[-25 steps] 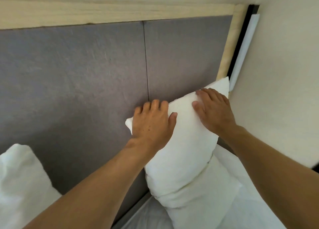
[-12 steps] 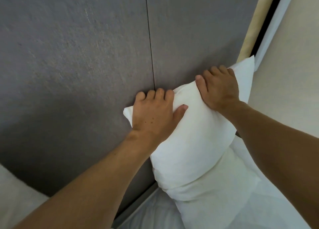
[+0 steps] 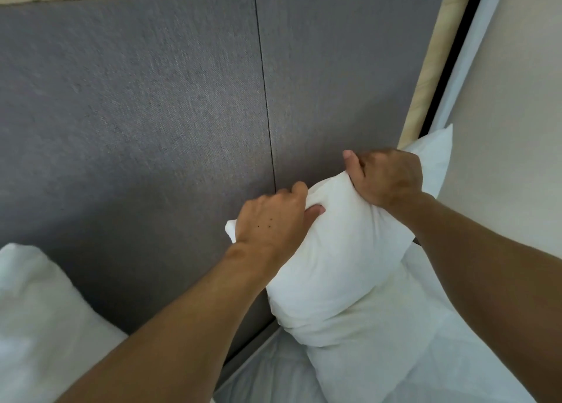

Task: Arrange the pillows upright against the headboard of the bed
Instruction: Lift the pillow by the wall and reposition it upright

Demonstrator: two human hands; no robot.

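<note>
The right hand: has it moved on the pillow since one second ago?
Yes. The right hand, earlier flat on the pillow's face, now grips its top edge, closer to the headboard panel. The left hand also pinches the top edge.

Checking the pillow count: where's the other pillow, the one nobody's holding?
In the head view's lower-left corner: the second pillow sits against the grey headboard.

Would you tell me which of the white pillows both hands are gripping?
The upright pillow by the headboard's right end; left hand and right hand pinch its top. The lower-left pillow is untouched.
</note>
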